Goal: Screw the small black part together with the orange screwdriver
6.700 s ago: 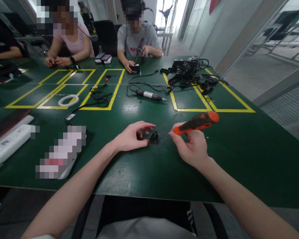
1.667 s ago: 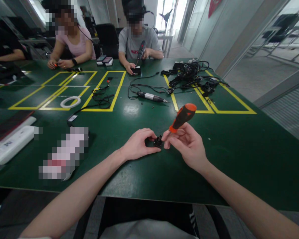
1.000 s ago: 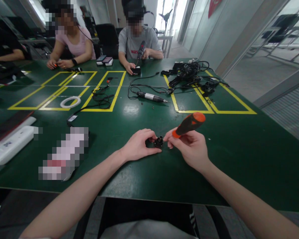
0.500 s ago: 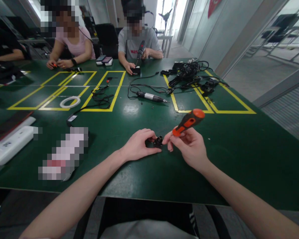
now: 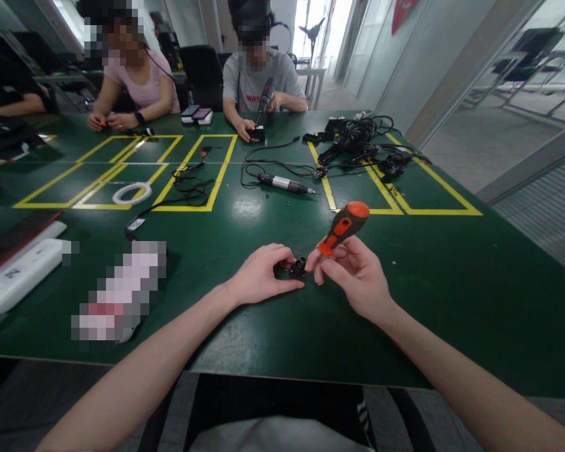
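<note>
The green tabletop [image 5: 245,342] fills most of the view, marked with yellow tape outlines [image 5: 211,198]. Across it sit a person in a grey shirt [image 5: 263,78] and another in a pink shirt [image 5: 139,85], placed much as they were half a second ago. At the right of the far side lies a heap of black cables [image 5: 358,135]. The left hand [image 5: 261,274] is curved around the small part, gripping it between fingers and thumb; its pose matches the last frame. The right hand [image 5: 358,273] is closed on the screwdriver by the lower end of its handle. To the left lies a white power strip [image 5: 26,276]. The screwdriver [image 5: 343,229] has changed most: its orange-and-dark handle has swung left and stands more upright than half a second ago, though tilted with its butt to the right. Beyond the hands rests a black-and-silver powered driver [image 5: 285,182]. Smallest is the black part [image 5: 299,267], on the tabletop between the two hands: a wider, roundish base with a narrow, open-topped tube rising from it, its rim shiny. Its finer detail is too small to tell.
</note>
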`<action>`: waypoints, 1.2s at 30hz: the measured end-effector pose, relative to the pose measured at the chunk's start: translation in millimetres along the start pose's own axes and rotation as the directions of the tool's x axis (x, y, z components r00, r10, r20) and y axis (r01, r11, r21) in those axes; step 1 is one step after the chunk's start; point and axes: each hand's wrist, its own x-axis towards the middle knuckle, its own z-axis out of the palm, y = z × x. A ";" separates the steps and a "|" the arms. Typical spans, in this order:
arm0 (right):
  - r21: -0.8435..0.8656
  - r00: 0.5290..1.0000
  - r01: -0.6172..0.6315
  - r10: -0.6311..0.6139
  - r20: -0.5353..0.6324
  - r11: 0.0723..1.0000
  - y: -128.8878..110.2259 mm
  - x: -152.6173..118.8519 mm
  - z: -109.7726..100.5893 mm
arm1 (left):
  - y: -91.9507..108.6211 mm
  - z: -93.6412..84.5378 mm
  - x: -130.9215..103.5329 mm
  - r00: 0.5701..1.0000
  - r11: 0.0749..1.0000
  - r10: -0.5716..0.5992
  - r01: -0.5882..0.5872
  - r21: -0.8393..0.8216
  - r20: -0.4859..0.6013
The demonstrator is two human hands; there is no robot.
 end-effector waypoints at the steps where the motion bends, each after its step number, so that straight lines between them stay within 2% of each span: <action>1: -0.011 1.000 -0.007 0.007 0.000 1.000 -0.4 0.2 0.5 | 0.1 -0.1 0.2 1.000 1.000 0.002 -0.002 -0.003 0.002; 5: -0.083 0.998 -0.056 0.056 0.008 0.995 -2.3 1.6 1.1 | 0.3 -0.1 0.5 1.000 1.000 0.009 -0.009 -0.012 0.001; 11: -0.011 0.998 -0.067 0.067 0.014 0.998 -0.4 2.7 -0.8 | 0.6 -0.4 0.0 1.000 1.000 -0.008 0.008 0.010 0.002; 14: -0.030 0.999 -0.048 0.049 0.022 0.998 0.5 1.5 -0.9 | 0.6 -0.7 0.1 1.000 1.000 -0.006 0.006 -0.001 0.001; 23: -0.193 0.998 0.014 -0.026 -0.062 0.981 -6.4 1.7 -2.2 | -3.1 0.3 0.1 1.000 1.000 0.001 -0.001 -0.003 0.000; 30: -0.218 0.991 0.010 -0.039 -0.130 0.976 -4.8 1.0 -3.3 | -3.3 0.9 -0.6 1.000 1.000 -0.002 0.002 0.003 0.001; 33: -0.191 0.993 0.014 -0.036 -0.111 0.982 -2.3 -0.7 -2.2 | -1.9 0.3 -0.6 1.000 1.000 0.003 -0.003 -0.009 0.006; 36: -0.126 0.999 0.016 -0.021 -0.043 0.992 -0.5 -2.5 -0.8 | -0.8 -0.7 -0.8 1.000 1.000 0.006 -0.006 -0.020 0.005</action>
